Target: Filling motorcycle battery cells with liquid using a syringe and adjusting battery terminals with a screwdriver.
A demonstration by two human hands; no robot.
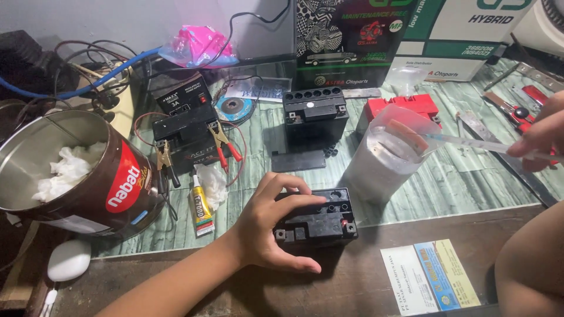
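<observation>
The small black battery [320,218] at the table's front edge is being steadied, left hand [271,226] fingers spread and clamped over it; a syringe-like tube [470,142] is pinched in the right hand [543,134], tip in the plastic cup [385,154]; looks like cell-filling, so a careful aim at the open ports would be needed.

Left hand [267,226] gripping small black battery [320,220], right hand [543,134] holding clear syringe [470,142] in plastic cup [385,154]

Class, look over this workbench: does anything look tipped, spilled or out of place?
Yes. The large brown tin at the left lies tipped on its side, its open mouth showing crumpled white tissue inside. Nothing looks spilled around the small black battery under the left hand.
</observation>
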